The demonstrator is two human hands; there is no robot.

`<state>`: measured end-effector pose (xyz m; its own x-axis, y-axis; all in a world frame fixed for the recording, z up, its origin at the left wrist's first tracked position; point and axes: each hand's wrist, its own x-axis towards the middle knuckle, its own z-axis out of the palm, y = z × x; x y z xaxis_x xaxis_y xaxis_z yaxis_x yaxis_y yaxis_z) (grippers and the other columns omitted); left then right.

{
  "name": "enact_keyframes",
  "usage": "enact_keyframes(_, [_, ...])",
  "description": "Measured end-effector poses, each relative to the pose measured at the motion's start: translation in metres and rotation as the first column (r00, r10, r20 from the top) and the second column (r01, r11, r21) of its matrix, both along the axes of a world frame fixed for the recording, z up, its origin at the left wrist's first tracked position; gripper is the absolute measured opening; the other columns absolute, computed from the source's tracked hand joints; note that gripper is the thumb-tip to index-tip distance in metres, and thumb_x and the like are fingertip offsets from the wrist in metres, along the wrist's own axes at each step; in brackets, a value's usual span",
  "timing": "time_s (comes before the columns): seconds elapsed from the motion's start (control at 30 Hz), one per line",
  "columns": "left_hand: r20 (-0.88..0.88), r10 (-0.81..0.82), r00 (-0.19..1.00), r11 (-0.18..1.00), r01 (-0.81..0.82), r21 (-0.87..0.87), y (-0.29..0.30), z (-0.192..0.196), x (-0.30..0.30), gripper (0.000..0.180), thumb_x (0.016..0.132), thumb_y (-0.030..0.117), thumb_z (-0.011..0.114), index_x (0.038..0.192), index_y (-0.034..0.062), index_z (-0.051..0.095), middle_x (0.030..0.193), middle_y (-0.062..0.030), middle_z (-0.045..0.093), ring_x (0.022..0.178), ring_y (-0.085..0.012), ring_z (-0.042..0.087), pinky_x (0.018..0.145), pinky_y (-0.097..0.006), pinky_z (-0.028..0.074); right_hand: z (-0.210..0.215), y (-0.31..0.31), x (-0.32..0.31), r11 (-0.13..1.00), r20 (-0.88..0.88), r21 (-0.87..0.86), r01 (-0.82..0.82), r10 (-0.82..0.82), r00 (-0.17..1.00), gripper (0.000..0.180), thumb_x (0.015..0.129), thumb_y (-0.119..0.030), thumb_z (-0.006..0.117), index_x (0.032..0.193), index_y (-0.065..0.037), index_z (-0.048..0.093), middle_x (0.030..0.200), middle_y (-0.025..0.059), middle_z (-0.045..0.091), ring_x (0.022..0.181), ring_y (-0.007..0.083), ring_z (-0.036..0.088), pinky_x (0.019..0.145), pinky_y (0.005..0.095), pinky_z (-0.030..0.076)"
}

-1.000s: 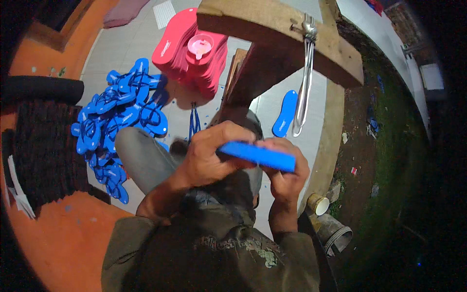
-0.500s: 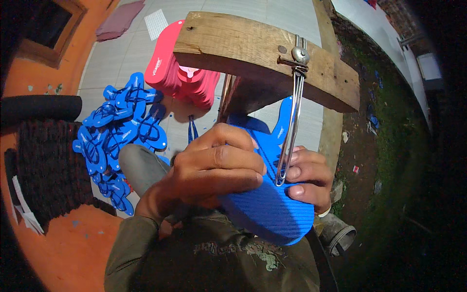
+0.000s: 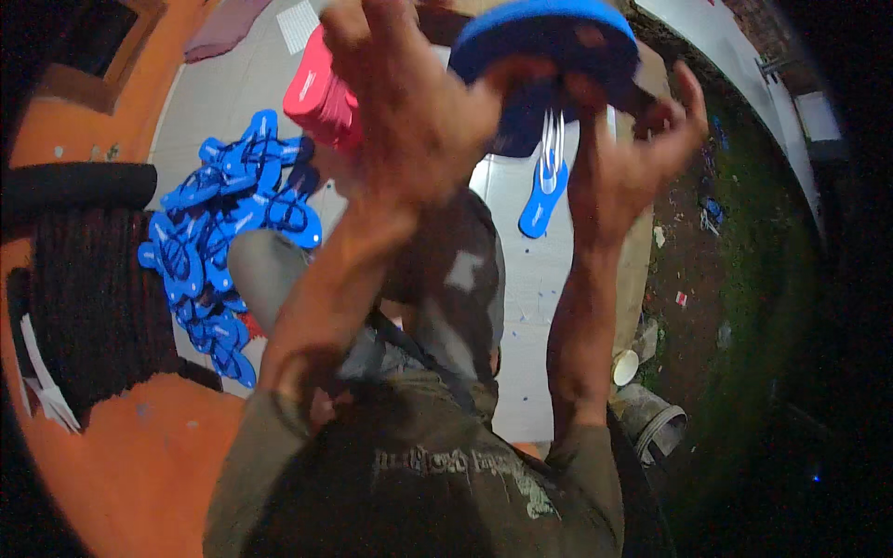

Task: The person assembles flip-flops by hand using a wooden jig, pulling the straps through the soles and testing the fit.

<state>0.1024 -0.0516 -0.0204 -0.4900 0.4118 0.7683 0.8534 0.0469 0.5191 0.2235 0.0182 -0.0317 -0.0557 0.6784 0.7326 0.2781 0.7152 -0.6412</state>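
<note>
Blue sole: raised at the top of the view, well above the floor, between the two hands.
Bearing: up and to the right from the left hand; up and to the left from the right hand; neither hand clearly nearer, both having digits against it.
Long axis: strongly foreshortened, direction not certain; the visible rim arches left to right, the broad face tilted toward the wearer.
Left grip: part open, blurred; one digit reaches across the sole's shaded face, other fingers raised apart from it; firmness of hold cannot be told.
Right grip: part open; one digit at the shaded face, remaining fingers spread out to the right, off the sole; firmness of hold cannot be told.
Prongs: slim, bright metal, showing directly below the sole; contact with it cannot be told.
Sole, appearance: bright blue rounded rim, dark blue face in shadow, thick edge; blurred; no strap discernible.
Loose sole: blue, flat on the floor, partly behind the prongs in this view.
Sandals: blue, strapped, heaped on the floor at left.
Red stack: sole-shaped pieces, partly behind the left hand.
</note>
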Motion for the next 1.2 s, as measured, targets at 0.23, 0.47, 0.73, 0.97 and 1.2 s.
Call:
enact_keyframes(0.23, [0.01, -0.007, 1.0, 1.0, 0.007, -0.004, 0.022, 0.001, 0.002, 0.058, 0.062, 0.027, 0.074, 0.097, 0.0013, 0.036, 0.089, -0.0155, 0.036, 0.085, -0.03, 0.037, 0.074, -0.039, 0.029, -0.012, 0.021, -0.009, 0.971, -0.1, 0.175, 0.164, -0.149, 0.984, 0.074, 0.063, -0.027, 0.078, 0.12, -0.005, 0.036, 0.085, 0.0014, 0.034, 0.078, 0.0129, 0.035, 0.075, 0.0253, 0.03])
enact_keyframes(0.47, [0.324, 0.134, 0.937, 0.991, -0.129, -0.035, -0.069, -0.083, -0.037, 0.038, 0.072, 0.02, 0.069, 0.085, 0.002, 0.039, 0.081, -0.0037, 0.037, 0.076, -0.0145, 0.036, 0.071, -0.026, 0.034, -0.285, 0.119, 0.091, 0.886, 0.361, -0.269, 0.377, -0.271, 0.893, 0.052, 0.076, -0.033, 0.063, 0.11, 0.002, 0.046, 0.101, 0.0181, 0.052, 0.096, 0.0298, 0.05, 0.085, 0.0372, 0.039])
enact_keyframes(0.73, [0.702, 0.173, 0.691, 0.861, 0.24, -0.448, -0.154, -0.244, 0.027, 0.017, 0.071, 0.009, 0.065, 0.081, 0.0031, 0.052, 0.075, -0.0038, 0.05, 0.069, -0.0133, 0.046, 0.064, -0.026, 0.039, -0.416, 0.06, 0.103, 0.48, 0.822, -0.518, 0.708, 0.049, 0.568, 0.087, 0.064, -0.038, 0.071, 0.128, -0.003, 0.026, 0.121, 0.0229, 0.038, 0.108, 0.0366, 0.041, 0.088, 0.0447, 0.037])
enact_keyframes(0.97, [0.695, -0.082, 0.714, 0.603, 0.591, -0.536, -0.08, -0.177, 0.056, 0.036, 0.076, 0.031, 0.064, 0.093, 0.0006, 0.056, 0.08, -0.0114, 0.06, 0.072, -0.0212, 0.058, 0.066, -0.033, 0.045, -0.226, -0.03, 0.147, 0.288, -0.086, -0.95, -0.12, 0.13, 0.988, 0.072, 0.072, -0.018, 0.068, 0.13, -0.008, 0.026, 0.107, 0.0123, 0.042, 0.077, 0.017, 0.052, 0.061, 0.0272, 0.046])
enact_keyframes(1.2, [0.885, -0.177, 0.431, 0.637, 0.735, -0.231, -0.069, -0.154, 0.08, 0.046, 0.078, 0.031, 0.059, 0.111, -0.0006, 0.048, 0.095, -0.015, 0.057, 0.08, -0.0218, 0.057, 0.076, -0.035, 0.044, -0.127, -0.136, 0.133, 0.359, -0.221, -0.866, -0.348, 0.351, 0.91, 0.094, 0.057, -0.027, 0.08, 0.128, -0.001, 0.024, 0.115, 0.0144, 0.039, 0.103, 0.0239, 0.045, 0.086, 0.0334, 0.039])
